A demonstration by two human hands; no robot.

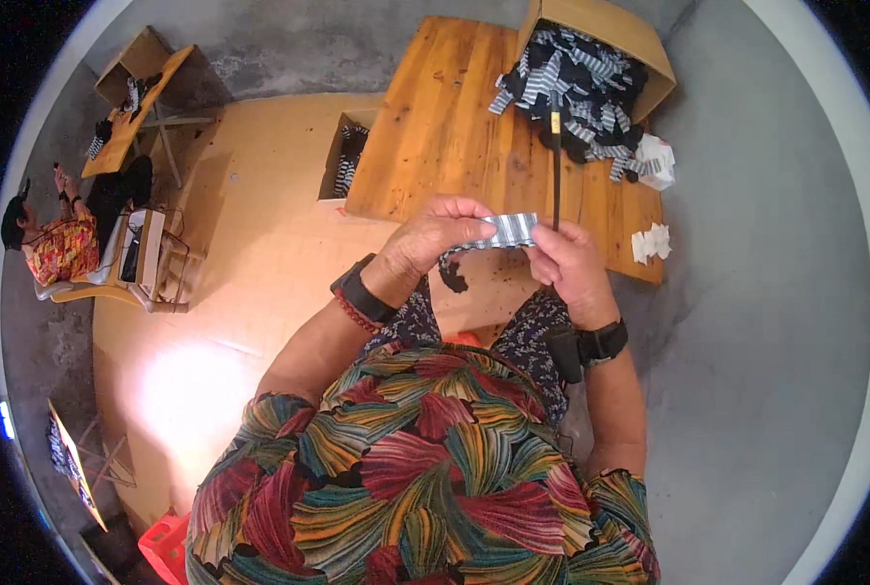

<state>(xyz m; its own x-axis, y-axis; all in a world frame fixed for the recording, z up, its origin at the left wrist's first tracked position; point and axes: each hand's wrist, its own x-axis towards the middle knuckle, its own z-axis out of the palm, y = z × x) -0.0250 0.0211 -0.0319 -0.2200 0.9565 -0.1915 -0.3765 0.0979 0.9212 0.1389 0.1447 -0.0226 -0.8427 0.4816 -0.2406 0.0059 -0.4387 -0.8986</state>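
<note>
Over my lap, near the table's front edge, a small grey-and-white striped knitted piece (513,230) is stretched between my two hands. It looks like a sock, and its dark end hangs down below my left fingers. My left hand (437,234) pinches its left side with the thumb on top. At its right end my right hand (573,261) grips it, the fingers curled in. Beyond them is the wooden table (435,117). A cardboard box (654,49) tipped on its side spills many similar striped and black pieces (586,83) onto the tabletop.
A thin black rod (556,175) stands just beyond my right hand. White scraps (652,244) and a white bag (657,161) lie at the table's right. Left of the table sits an open box (333,161) of striped pieces. At far left another person (64,239) sits by a small table (128,132).
</note>
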